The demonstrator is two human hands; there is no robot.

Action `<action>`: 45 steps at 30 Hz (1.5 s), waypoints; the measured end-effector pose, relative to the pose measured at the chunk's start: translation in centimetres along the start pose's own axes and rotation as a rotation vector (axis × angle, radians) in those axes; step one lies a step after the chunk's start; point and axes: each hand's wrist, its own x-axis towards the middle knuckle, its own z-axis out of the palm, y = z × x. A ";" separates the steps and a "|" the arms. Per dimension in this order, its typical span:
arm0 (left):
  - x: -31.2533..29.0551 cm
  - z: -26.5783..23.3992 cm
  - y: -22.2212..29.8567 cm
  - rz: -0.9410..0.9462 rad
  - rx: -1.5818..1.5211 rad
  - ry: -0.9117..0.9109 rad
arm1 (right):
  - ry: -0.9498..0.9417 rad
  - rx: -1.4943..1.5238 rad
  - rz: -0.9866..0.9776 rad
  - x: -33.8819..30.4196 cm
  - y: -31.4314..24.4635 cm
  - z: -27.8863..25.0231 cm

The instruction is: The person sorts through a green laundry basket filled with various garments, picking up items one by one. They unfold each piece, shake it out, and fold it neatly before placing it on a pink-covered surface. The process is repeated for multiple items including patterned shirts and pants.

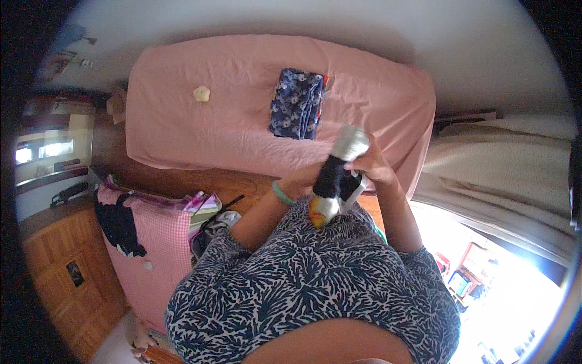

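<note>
Cloth bundle [328, 176], black in its middle and whitish at its upper end, with a yellow-orange patch at the lower end, is held up before the person's chest, tilted, its top leaning to the right. The right hand [374, 165] grips its right side, the fingers closed narrowly on the fabric and the thumb lying over the black part. The left hand [309, 176] is at the left side of the bundle; its fingertips are hidden behind it, so I cannot tell how far they are closed. A pale green band [282, 193] goes around the left wrist. Beyond the hands, on a pink sheet [236, 124], lies a folded blue patterned cloth [292, 104], and well apart, to its left, a small cream star-shaped object [202, 93].
</note>
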 end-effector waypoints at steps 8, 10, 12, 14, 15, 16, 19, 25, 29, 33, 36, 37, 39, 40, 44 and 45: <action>-5.0 -1.6 8.1 0.575 0.212 0.495 | 0.028 -0.412 -0.059 11.2 1.1 0.2; -4.1 -3.3 9.2 0.597 0.692 0.714 | 0.120 -0.498 -0.172 15.2 2.6 0.1; -2.7 -5.3 10.4 0.451 0.448 0.833 | 0.276 -0.745 -0.176 18.2 4.3 -0.4; -1.7 -6.6 10.8 0.353 0.532 0.942 | 0.389 -0.770 -0.192 19.7 5.9 -1.0; -1.4 -6.8 10.7 0.519 0.898 0.995 | 0.426 -0.691 -0.184 20.0 6.6 -1.5; -1.3 -6.9 10.5 0.555 1.139 1.091 | 0.468 -0.624 -0.116 19.9 7.3 -1.9; -1.3 -5.8 10.0 0.548 1.838 1.381 | 0.611 -0.645 -0.273 17.7 8.8 -3.6; 3.3 -4.7 11.1 0.711 2.176 0.962 | 0.741 -0.509 -0.166 6.7 10.7 -6.4; 6.4 -5.9 10.1 0.579 2.451 0.959 | 0.793 -0.529 0.006 -4.6 13.2 -6.0; 6.9 -5.0 9.2 0.518 2.431 0.817 | 1.077 -0.482 0.153 -16.4 17.7 -5.1; 5.9 -2.8 8.7 0.508 2.606 0.876 | 1.309 -0.294 0.180 -24.3 21.8 -4.0; 5.9 -2.0 9.9 0.677 2.562 0.752 | 1.472 -0.247 0.225 -25.9 22.9 -3.6; 5.1 -1.3 11.0 0.812 2.538 0.621 | 1.603 -0.208 0.269 -28.1 25.3 -2.3; 5.2 -1.2 12.1 0.792 2.512 0.709 | 1.681 -0.242 0.227 -28.6 26.3 -1.3; 6.6 1.0 15.0 0.987 2.170 0.540 | 1.675 -0.011 0.545 -30.0 28.5 2.5; 6.9 1.4 14.6 1.009 2.120 0.485 | 1.634 0.046 0.585 -31.3 29.3 3.6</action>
